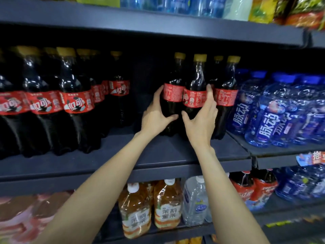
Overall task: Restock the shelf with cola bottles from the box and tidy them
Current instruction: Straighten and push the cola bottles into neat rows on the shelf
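Dark cola bottles with red labels and yellow caps stand on the dark middle shelf (123, 155). A dense row of cola bottles (73, 103) fills the left part. On the right stands a small group. My left hand (156, 115) grips the left cola bottle (173, 81) of that group at its lower body. My right hand (202, 118) wraps the neighbouring cola bottle (197, 85), fingers reaching between it and the rightmost cola bottle (227, 92). Both held bottles stand upright on the shelf. The box is out of sight.
A gap of bare shelf lies between the left row and the right group. Blue drink bottles (274, 113) crowd the adjoining shelf on the right. Below are tea bottles (167, 208), a clear water bottle (197, 203) and more cola. The upper shelf edge (158, 23) overhangs the caps.
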A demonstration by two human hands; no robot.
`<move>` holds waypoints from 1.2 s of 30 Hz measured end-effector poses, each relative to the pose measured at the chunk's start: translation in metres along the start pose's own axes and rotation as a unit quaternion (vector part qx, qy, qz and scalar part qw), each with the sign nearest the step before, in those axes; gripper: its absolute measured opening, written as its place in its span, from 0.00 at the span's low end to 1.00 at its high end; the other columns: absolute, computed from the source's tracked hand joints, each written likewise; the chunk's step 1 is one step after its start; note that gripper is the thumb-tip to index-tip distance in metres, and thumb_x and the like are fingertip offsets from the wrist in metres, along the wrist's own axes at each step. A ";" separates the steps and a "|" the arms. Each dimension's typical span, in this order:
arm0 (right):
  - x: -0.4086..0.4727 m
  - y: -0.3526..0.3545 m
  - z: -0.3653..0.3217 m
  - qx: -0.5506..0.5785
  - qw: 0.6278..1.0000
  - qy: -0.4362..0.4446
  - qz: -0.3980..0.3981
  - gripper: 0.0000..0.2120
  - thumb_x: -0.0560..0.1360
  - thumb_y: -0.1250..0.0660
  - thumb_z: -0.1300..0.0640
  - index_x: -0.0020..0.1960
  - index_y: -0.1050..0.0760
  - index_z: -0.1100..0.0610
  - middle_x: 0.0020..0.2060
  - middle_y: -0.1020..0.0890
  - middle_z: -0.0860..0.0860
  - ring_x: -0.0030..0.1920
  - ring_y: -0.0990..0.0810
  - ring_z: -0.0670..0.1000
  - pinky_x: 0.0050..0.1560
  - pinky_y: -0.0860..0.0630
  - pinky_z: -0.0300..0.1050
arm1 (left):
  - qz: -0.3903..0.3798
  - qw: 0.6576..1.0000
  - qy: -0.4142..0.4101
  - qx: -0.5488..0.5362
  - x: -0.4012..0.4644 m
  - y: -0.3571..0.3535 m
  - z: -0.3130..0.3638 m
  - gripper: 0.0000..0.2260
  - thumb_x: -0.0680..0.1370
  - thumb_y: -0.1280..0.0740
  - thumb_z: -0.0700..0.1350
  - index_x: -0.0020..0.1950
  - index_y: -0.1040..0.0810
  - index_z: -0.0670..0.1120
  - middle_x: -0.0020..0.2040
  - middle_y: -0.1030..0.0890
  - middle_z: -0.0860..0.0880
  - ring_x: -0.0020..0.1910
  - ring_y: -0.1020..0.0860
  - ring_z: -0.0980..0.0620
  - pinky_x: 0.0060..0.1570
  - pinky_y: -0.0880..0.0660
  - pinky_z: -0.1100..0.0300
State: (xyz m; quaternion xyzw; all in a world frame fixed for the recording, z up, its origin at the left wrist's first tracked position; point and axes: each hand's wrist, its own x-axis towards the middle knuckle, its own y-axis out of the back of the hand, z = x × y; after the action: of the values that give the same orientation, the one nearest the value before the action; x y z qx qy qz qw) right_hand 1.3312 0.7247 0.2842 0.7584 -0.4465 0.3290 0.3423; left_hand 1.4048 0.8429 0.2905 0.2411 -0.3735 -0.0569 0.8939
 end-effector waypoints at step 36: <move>0.006 -0.043 -0.053 0.248 0.929 -0.072 -0.266 0.44 0.66 0.23 0.61 0.73 0.46 0.47 0.58 0.24 0.48 0.61 0.25 0.48 0.66 0.29 0.51 | 0.154 0.979 0.137 0.007 -0.084 0.086 -0.003 0.40 0.70 0.25 0.52 0.76 0.44 0.51 0.70 0.28 0.51 0.68 0.30 0.52 0.65 0.32 0.59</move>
State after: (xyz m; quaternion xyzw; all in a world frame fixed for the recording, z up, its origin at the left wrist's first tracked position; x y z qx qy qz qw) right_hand 1.3623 0.7810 0.3079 0.9318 -0.1562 0.2708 0.1846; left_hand 1.3405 0.9427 0.2757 0.1921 -0.2810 0.1174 0.9329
